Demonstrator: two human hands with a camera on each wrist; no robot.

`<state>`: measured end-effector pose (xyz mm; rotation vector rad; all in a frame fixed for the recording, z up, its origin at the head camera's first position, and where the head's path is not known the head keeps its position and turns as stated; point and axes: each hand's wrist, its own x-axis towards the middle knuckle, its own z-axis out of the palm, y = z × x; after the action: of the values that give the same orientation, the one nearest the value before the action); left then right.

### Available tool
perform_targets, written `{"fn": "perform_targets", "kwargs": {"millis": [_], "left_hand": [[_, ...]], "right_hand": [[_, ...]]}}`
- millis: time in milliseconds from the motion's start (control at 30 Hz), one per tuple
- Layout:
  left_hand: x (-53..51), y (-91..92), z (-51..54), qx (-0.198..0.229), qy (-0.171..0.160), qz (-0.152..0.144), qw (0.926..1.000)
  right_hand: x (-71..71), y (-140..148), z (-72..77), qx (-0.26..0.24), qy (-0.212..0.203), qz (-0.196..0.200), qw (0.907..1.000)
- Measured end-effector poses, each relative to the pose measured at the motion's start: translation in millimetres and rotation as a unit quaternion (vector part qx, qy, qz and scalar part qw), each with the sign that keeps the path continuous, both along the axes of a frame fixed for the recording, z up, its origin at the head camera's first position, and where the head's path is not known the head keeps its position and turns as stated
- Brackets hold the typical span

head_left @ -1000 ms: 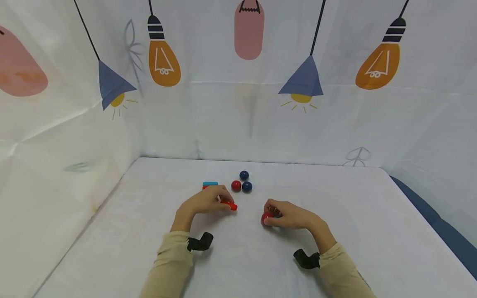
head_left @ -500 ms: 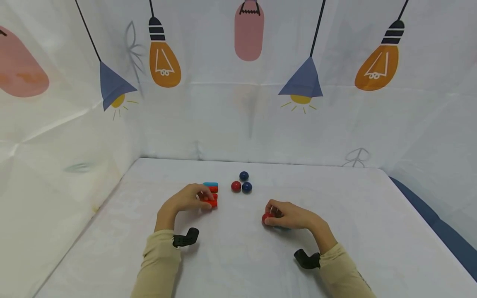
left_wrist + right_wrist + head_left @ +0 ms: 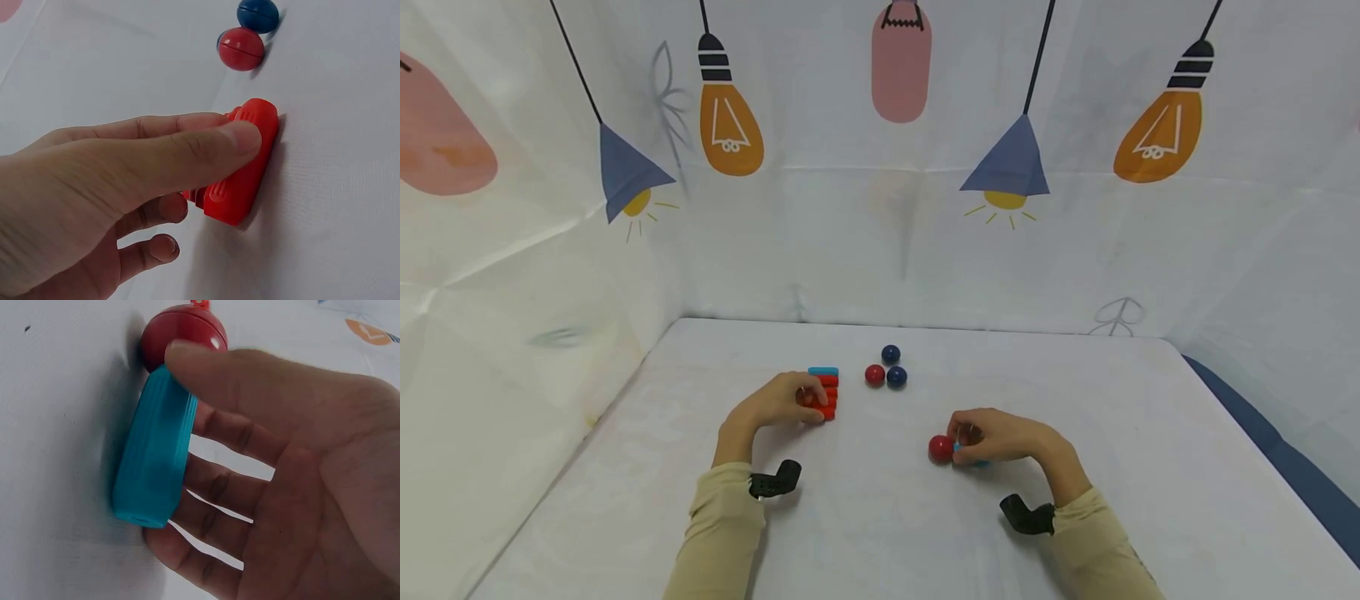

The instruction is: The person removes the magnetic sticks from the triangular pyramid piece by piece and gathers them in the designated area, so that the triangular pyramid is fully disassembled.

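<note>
In the head view my left hand (image 3: 775,402) is at the near end of a small row of red plastic rods (image 3: 829,393). Its thumb and index finger pinch the nearest red rod (image 3: 250,175), ridged and lying on the table. A blue rod (image 3: 823,371) lies at the row's far end. Farther right, my right hand (image 3: 1000,435) pinches a turquoise rod (image 3: 156,447) by its upper end, thumb in front and fingers behind. Just left of that hand sits a glossy red ball (image 3: 941,449), against the rod's end in the right wrist view.
Beyond the hands, another red ball (image 3: 875,375) and two dark blue balls, one nearer (image 3: 897,377) and one farther (image 3: 891,354), sit close together. A white cloth covers the table (image 3: 1075,392). A printed curtain (image 3: 835,233) stands behind it.
My left hand has carried the red rod leftward to the row and drawn it up against the others. My right hand has shifted slightly right, from the red ball onto the turquoise rod.
</note>
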<state>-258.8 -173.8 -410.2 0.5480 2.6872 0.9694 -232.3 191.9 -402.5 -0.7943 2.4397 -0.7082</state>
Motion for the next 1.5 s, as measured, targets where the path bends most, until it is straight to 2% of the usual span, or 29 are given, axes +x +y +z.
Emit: {"fn": "perform_targets", "kwargs": {"millis": [133, 267, 367, 433, 533, 733, 800, 867, 967, 1067, 1133, 1200, 1367, 1500], "left_hand": [[-1.8, 14.7, 4.2, 0.007, 0.023, -0.02, 0.9995], [-1.0, 50.6, 4.1, 0.004, 0.054, -0.077, 0.9956], [3.2, 83.2, -2.8, -0.003, 0.055, -0.133, 0.9896], [7.8, 102.6, -8.0, -0.01, 0.055, -0.16, 0.9855], [13.4, 122.8, -16.5, -0.022, 0.073, -0.174, 0.9818], [17.6, 136.8, -26.5, -0.036, 0.114, -0.159, 0.98], [16.8, 138.1, -27.0, -0.048, 0.145, -0.158, 0.9756], [15.0, 138.8, -26.7, -0.064, 0.189, -0.153, 0.9679], [11.3, 138.7, -22.5, -0.072, 0.258, -0.119, 0.9561], [6.7, 138.8, -13.7, -0.055, 0.298, -0.067, 0.9505], [2.6, 139.5, -6.1, -0.043, 0.308, -0.046, 0.9493], [-3.4, 140.6, 0.8, -0.045, 0.312, -0.04, 0.9482], [-26.4, 144.4, 13.2, -0.087, 0.314, -0.037, 0.9446], [-43.6, 146.5, 18.3, -0.12, 0.296, -0.019, 0.9475]], "right_hand": [[-1.2, -1, 0.0, 0.008, 0.017, 0.004, 0.9998], [-2.6, -6, -1.5, 0.008, 0.039, -0.001, 0.9992], [-3.2, -12, -3.5, -0.001, 0.049, -0.002, 0.9988], [-3.7, -14, -4.7, -0.007, 0.049, -0.002, 0.9988], [-3.6, -17, -6.2, -0.015, 0.044, -0.007, 0.9989], [-1.3, -17, -8.7, -0.021, 0.043, -0.02, 0.9987], [-1.1, -18, -8.7, -0.021, 0.05, -0.024, 0.9982], [-1.2, -18, -8.4, -0.021, 0.055, -0.023, 0.998], [-1.4, -20, -7.2, -0.017, 0.056, -0.01, 0.9982], [-1.1, -22, -6.9, -0.012, 0.053, -0.003, 0.9985], [-1.1, -22, -8.1, -0.008, 0.053, -0.007, 0.9985], [-0.8, -22, -9.9, -0.005, 0.048, -0.017, 0.9987], [-0.2, -20, -13.2, -0.005, 0.029, -0.035, 0.999], [-0.4, -20, -14.2, -0.01, 0.028, -0.036, 0.9989]]}}
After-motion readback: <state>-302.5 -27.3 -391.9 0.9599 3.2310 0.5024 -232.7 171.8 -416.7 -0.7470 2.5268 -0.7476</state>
